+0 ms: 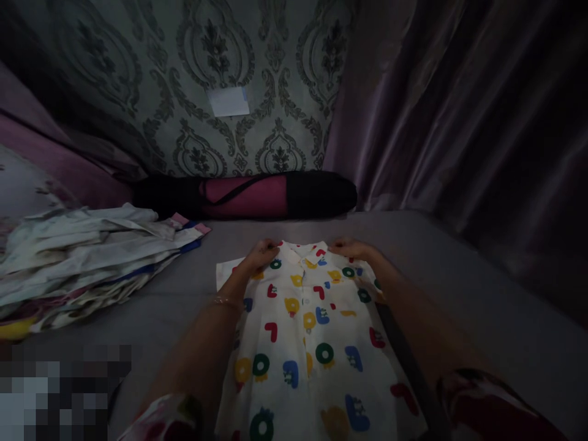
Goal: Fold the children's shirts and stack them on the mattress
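A white button-up shirt with colourful letter-like prints lies front up and spread out before me, its collar at the far end. My left hand is closed on the cloth at the shoulder, just left of the collar. On the other side of the collar, my right hand pinches the opposite shoulder. Both forearms reach along the shirt's sides and cover parts of its sleeves. The lower hem runs out of the bottom of the view.
A stack of folded clothes sits on the grey sheet at left. Against the patterned wall lies a long black and maroon bolster-shaped bag. Purple curtains hang at right. A blurred-out patch covers the lower left corner.
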`<state>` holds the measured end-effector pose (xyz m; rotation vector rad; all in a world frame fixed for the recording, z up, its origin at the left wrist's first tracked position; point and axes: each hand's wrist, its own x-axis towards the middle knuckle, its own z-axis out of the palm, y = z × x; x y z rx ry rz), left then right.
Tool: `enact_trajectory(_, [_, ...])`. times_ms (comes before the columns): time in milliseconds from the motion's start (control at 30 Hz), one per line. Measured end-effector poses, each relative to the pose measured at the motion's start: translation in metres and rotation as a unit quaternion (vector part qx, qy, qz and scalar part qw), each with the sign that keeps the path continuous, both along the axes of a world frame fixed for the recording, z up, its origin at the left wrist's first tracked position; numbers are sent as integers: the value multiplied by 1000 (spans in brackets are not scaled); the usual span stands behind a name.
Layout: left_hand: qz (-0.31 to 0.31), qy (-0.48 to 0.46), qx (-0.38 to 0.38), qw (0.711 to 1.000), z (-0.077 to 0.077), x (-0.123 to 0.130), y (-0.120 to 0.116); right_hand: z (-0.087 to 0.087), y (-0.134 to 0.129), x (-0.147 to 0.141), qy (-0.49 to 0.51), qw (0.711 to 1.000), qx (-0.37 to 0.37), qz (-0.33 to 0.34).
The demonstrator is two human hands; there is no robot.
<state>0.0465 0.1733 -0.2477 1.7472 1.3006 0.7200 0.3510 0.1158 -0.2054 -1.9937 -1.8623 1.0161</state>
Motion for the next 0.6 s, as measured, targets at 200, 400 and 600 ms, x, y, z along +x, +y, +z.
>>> enact_trajectory(200, [-7,82,111,990,-2,2,-3,-11,-12,-7,-63,989,123,54])
enact_trajectory(400, [38,298,300,905,-1,8,-18,-20,-24,-26,-335,914,222,66])
enact_trajectory(600, [-26,325,250,912,5,4,-15,-17,-16,-15,-266,943,191,54])
